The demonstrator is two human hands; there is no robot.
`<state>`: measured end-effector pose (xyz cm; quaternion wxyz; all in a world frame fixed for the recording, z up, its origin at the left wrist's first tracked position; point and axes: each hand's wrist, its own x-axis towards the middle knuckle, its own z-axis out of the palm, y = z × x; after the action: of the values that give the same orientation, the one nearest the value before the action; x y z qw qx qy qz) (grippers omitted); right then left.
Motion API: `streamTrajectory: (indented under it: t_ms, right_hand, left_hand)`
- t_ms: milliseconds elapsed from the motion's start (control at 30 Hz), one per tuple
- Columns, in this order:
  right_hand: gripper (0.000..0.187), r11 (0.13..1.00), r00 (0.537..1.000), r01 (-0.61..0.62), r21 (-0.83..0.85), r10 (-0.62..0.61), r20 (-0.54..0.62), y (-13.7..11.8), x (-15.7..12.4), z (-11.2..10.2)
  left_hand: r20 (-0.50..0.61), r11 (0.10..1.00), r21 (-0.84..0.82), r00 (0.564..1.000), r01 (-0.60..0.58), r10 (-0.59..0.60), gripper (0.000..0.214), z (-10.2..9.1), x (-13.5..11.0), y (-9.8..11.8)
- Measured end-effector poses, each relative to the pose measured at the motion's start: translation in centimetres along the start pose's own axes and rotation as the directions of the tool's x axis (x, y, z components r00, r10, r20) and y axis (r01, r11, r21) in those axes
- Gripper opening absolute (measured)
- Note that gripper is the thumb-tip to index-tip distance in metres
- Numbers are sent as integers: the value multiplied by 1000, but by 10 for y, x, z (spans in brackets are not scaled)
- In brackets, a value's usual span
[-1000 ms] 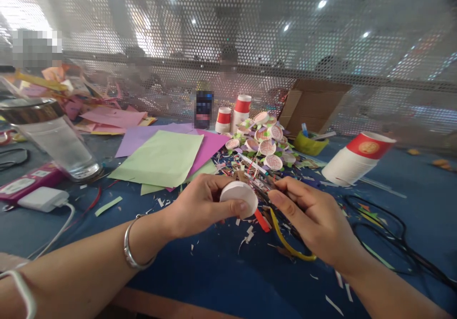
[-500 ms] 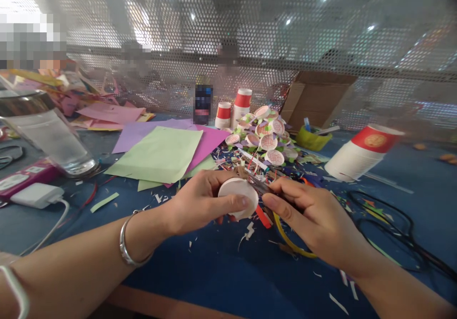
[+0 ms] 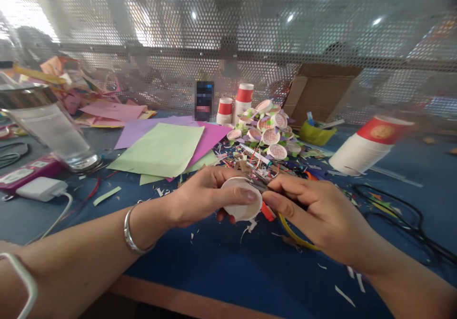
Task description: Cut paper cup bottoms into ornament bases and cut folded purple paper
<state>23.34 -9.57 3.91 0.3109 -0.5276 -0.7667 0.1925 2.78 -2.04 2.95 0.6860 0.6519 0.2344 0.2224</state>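
The left hand partly hides the white disc; the right hand covers part of a dark tool, perhaps scissors. At the far side, a device is blurred.

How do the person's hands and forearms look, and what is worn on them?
The left hand and right hand are ungloved, and no sleeves show. The left wrist has a silver bangle and, farther up, what looks like a white band; nothing is seen on the right.
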Motion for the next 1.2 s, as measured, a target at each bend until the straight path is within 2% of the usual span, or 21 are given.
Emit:
streamTrajectory:
  t_ms: [167, 300, 467, 667, 767, 1000, 1100, 1200]
  right_hand:
    - [43, 1000, 1000, 1, -3, -1, 8, 0, 0, 0]
    - [42, 1000, 1000, 16, 2, -16, -2, 0, -1, 1]
    - [42, 1000, 1000, 18, 16, -18, 13, -1, -4, -2]
    - [40, 997, 997, 54, 49, -57, 54, -4, -3, -4]
    - [39, 994, 992, 82, 68, -87, 86, -5, -3, -4]
    - [35, 987, 980, 101, 122, -120, 157, -7, -3, -6]
    - [35, 990, 983, 97, 107, -112, 145, -6, -4, -5]
    - [38, 994, 990, 84, 75, -91, 104, -3, -4, -2]
  left_hand:
    - [10, 1000, -6, 1000, -4, 4, 22, 0, 0, -1]
    - [40, 995, -92, 998, 42, -38, 21, -1, 0, -2]
    - [155, 970, -215, 985, 110, -77, 22, -4, 0, -2]
    - [284, 964, -237, 957, 125, -54, 20, -10, 0, -3]
    - [372, 972, -215, 928, 96, -9, 22, -13, 1, -5]
    - [430, 993, -97, 903, 61, -13, 22, -17, 1, -6]
    - [410, 999, -40, 912, 35, -15, 21, -18, 0, -4]
    - [342, 1000, 18, 940, -13, 6, 24, -17, 0, -2]
